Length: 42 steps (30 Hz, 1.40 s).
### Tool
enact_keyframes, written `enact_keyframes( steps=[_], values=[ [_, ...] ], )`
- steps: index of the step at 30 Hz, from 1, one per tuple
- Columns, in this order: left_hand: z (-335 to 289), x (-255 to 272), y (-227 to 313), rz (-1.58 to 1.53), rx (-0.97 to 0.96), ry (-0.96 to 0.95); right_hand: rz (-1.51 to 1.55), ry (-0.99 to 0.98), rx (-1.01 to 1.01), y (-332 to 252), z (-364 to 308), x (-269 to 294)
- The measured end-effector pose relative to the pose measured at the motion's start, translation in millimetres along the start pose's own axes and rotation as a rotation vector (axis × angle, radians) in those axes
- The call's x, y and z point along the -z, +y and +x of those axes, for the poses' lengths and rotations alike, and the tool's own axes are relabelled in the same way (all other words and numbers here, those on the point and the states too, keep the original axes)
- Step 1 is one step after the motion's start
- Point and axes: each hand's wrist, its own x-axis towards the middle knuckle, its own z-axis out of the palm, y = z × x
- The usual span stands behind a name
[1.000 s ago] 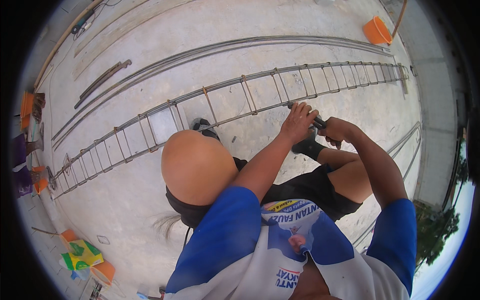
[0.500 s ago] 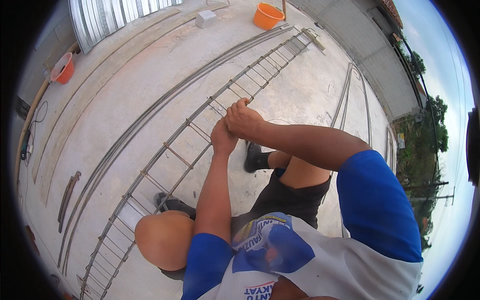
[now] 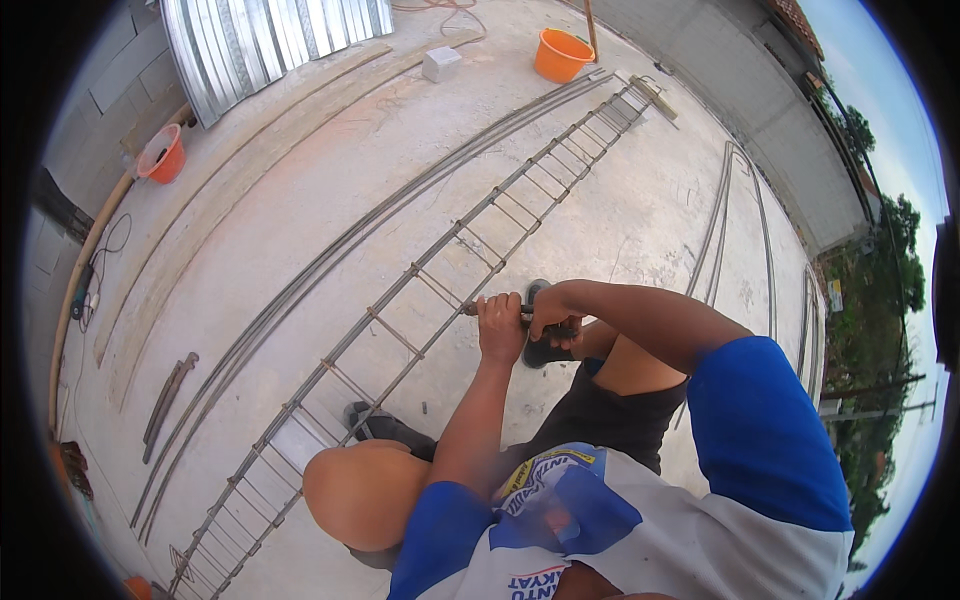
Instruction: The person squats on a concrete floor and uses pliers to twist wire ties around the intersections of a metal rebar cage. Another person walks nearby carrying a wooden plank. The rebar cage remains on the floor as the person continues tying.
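Note:
A long steel rebar cage [image 3: 415,268] with tied stirrups lies diagonally across the concrete floor in front of me. At its near bar, dark pincers [image 3: 527,312] lie roughly level, their head touching or just over a stirrup corner. My left hand [image 3: 500,325] wraps round the front of the tool, next to its head. Behind it, my right hand [image 3: 556,312] is closed on the dark handles. Any tie wire at the jaws is too small to make out. My shoes [image 3: 540,345] are close to the cage.
Loose steel bars [image 3: 330,245] run alongside the cage's far side. More bent bars [image 3: 722,220] lie to the right. Orange buckets [image 3: 562,57], a pale block [image 3: 441,64], corrugated metal sheets [image 3: 280,45] and long planks [image 3: 210,185] are farther off. A block wall [image 3: 730,110] borders the floor.
My clasped hands have separated into a side-by-side grip, and the pincers now show between them. Both hands moved right and nearer to me along the cage's near bar. The whole view shifted slightly.

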Motion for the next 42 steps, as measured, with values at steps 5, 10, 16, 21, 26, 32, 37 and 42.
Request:
enact_keyframes(
  steps=[5,10,16,21,26,32,37,42],
  values=[
    [16,23,-6,-0.117,0.132,-0.155,-1.397,1.411,0.231,2,18,-68],
    [-1,0,9,-0.135,0.088,0.113,-0.914,0.931,0.176,16,31,-44],
    [-6,-6,9,-0.016,0.041,-0.108,-0.705,0.602,0.108,16,32,-39],
    [0,-2,-6,0.058,-0.003,-0.209,-0.66,0.742,0.111,19,46,-47],
    [17,4,1,-0.005,0.088,-0.408,-0.682,0.763,0.076,27,48,-37],
    [23,16,6,-0.048,0.119,-0.554,-0.683,0.612,0.072,23,50,-27],
    [-21,13,9,0.024,-0.049,0.082,0.491,-0.108,0.028,26,31,-33],
    [-29,2,-7,0.043,-0.125,-0.211,0.046,0.175,0.28,21,10,-47]
  ],
)
